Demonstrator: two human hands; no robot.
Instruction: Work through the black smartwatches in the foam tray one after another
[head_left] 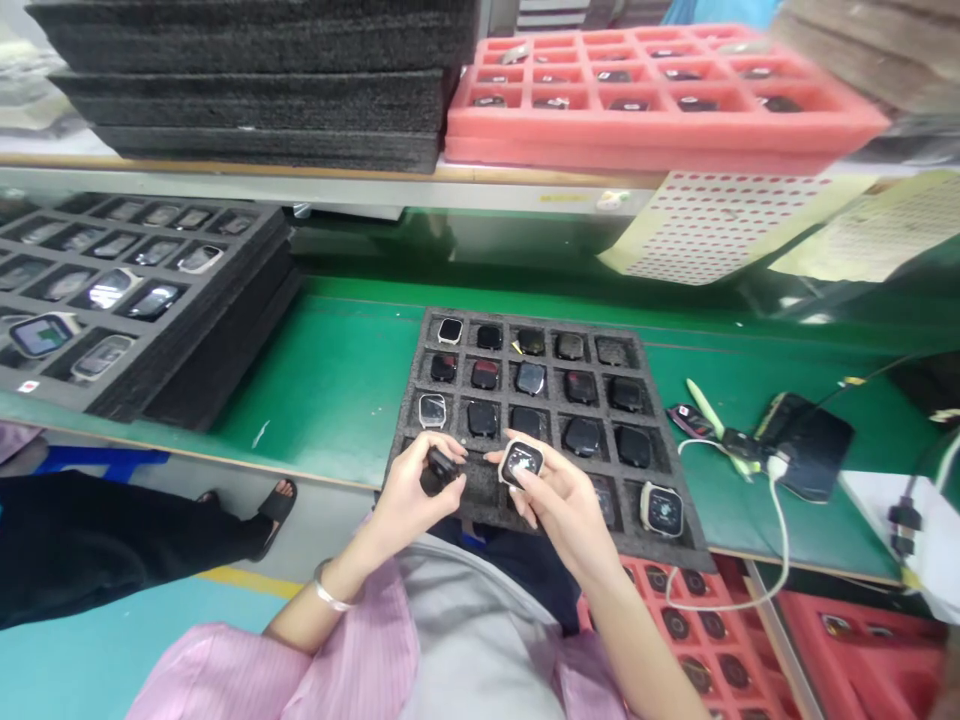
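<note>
Watch bodies sit in both hands above the near edge of a black foam tray [409, 420] on the green desk [337, 380]. The left hand [409, 495] is closed around a small dark watch body [437, 468]; the right hand [559, 505] pinches a pale-rimmed watch body [520, 462] with its square glossy screen up. The two hands are close but apart. The tray is coarse and spongy, cut into square pockets holding more rounded-square bodies, mostly dark. A smooth pink foam tray [840, 125] rests on the shelf above.
</note>
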